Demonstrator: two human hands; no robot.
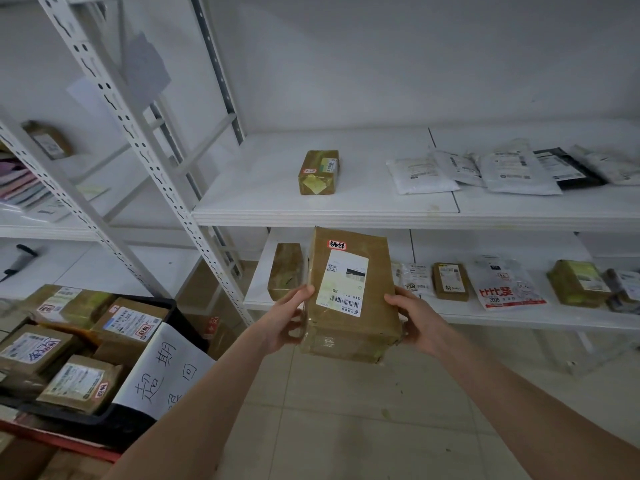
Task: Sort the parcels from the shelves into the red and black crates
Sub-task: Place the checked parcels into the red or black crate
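A white paper sign (162, 368) on the black crate (185, 323) carried large handwritten characters: 超期 in one column, and a second column of which only 回 showed whole. The brown parcel (349, 334) bore a white shipping label (343, 282), upside down to the camera, with a barcode, a small QR code, the number 30 and a number starting 010; the rest was too small to read. Above it sat a red-edged sticker (337, 244) with handwritten characters that could not be read. On the lower shelf (457, 311) a white mailer bag (505, 275) showed big red print, upside down, and the number 2005. Similar stickers on the crate parcels (130, 323) were too blurred to read.
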